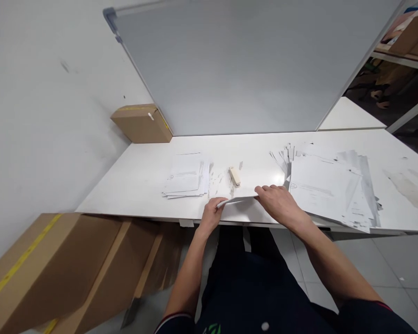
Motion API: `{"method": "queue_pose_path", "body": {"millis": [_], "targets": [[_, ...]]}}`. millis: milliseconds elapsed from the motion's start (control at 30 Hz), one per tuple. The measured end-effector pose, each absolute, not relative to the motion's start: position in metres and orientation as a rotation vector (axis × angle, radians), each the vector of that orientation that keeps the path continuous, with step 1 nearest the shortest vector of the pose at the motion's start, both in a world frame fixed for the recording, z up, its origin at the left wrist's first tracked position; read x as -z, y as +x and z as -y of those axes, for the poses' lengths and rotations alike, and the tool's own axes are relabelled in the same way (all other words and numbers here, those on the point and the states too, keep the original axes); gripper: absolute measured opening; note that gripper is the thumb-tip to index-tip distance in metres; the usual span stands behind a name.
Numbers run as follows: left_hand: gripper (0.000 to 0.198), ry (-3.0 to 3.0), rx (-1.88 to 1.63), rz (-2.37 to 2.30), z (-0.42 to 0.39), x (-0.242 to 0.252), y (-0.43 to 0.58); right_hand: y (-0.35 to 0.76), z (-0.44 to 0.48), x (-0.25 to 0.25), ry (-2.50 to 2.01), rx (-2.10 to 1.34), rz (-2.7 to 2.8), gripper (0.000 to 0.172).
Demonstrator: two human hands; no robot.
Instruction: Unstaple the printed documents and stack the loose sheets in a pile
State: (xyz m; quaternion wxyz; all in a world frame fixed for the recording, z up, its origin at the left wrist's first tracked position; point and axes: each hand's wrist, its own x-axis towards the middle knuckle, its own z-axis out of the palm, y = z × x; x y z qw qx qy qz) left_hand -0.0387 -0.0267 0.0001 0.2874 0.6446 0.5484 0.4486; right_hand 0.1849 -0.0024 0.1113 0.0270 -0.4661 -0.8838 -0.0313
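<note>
My left hand (pixel 213 212) and my right hand (pixel 277 202) both grip a small stack of white paper sheets (pixel 237 200) at the near edge of a white table (pixel 139 176). The left hand pinches the stack's left end, the right holds its right end, and the sheets are seen edge-on. Just beyond the stack lies a small beige stapler (pixel 234 176). A neat pile of printed papers (pixel 187 177) lies to the left. To the right, a large fanned-out heap of papers (pixel 330 188) spreads beside my right hand.
A big whiteboard (pixel 244 65) leans against the wall behind the table. A small cardboard box (pixel 142 123) sits at the table's back left. Large flat cardboard boxes (pixel 55 269) stand on the floor to the left. Shelving with boxes (pixel 409 39) is at far right.
</note>
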Motion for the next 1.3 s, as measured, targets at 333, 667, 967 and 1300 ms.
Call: {"method": "queue_pose_path", "body": {"millis": [333, 667, 967, 1300], "targets": [[0.025, 1.291, -1.361, -1.513, 0.015, -0.022, -0.040, 0.227, 0.012, -0.068, -1.539, -0.882, 2.146, 0.030], [0.027, 1.771, -1.123, -1.825, -0.010, 0.016, -0.006, 0.247, 0.013, -0.021, -1.561, -1.727, 1.267, 0.023], [0.049, 2.100, -0.810, -1.916, -0.021, 0.007, 0.002, 0.239, 0.003, -0.012, -1.593, -1.626, 1.348, 0.026], [0.054, 2.139, -0.738, -1.955, -0.026, 0.015, 0.001, 0.236, 0.002, -0.012, -1.672, -1.425, 1.477, 0.028]]}}
